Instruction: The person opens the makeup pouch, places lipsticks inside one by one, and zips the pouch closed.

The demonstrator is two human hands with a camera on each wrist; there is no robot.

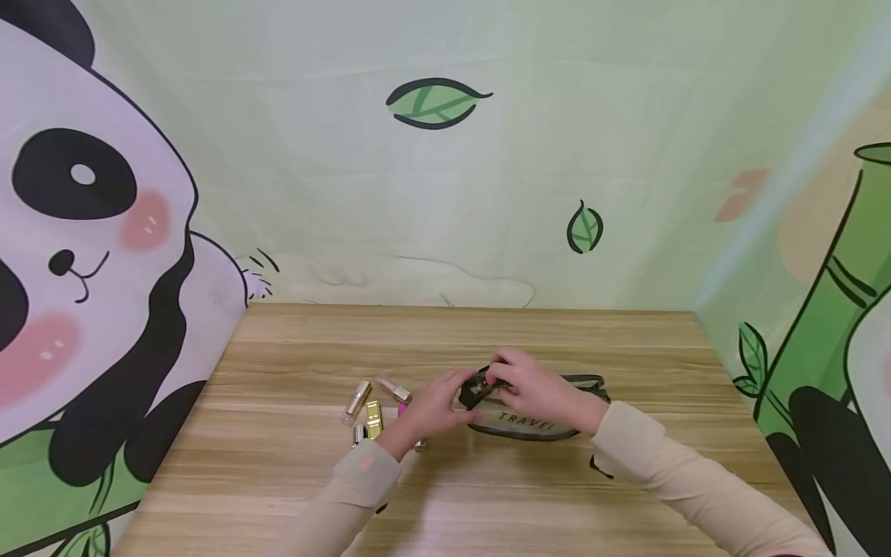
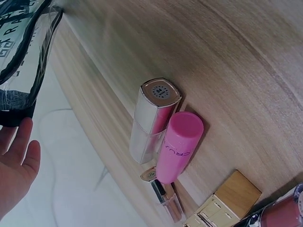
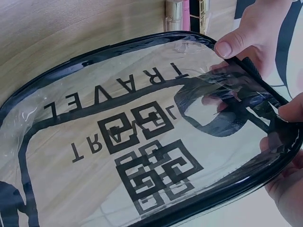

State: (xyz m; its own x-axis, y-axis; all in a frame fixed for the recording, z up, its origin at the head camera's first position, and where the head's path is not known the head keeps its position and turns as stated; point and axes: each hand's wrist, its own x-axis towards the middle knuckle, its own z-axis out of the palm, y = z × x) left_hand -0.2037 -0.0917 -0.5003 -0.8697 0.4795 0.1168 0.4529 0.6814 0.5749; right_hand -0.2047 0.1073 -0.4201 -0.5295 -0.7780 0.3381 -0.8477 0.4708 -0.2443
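Observation:
A clear travel pouch (image 1: 525, 430) with black trim and black "TRAVEL" lettering is held between both hands above the wooden table. My left hand (image 1: 440, 406) grips its left end, thumb on the near face and fingers behind, seen through the plastic in the right wrist view. At the same end, beside the black zip edge, my right hand (image 1: 532, 387) pinches the pouch's dark upper corner with thumb and fingers. Apart from lettering and square patterns, only see-through plastic (image 3: 61, 165) shows across the pouch body.
Left of the pouch are several cosmetics: a gold case (image 1: 373, 420), clear-and-gold lipstick tubes (image 1: 356, 402), a pink tube (image 2: 180, 146) and a white-and-pink tube (image 2: 154, 118). A small black strap (image 1: 600, 467) shows beneath the right sleeve. A panda-printed cloth (image 1: 445, 193) hangs behind the table.

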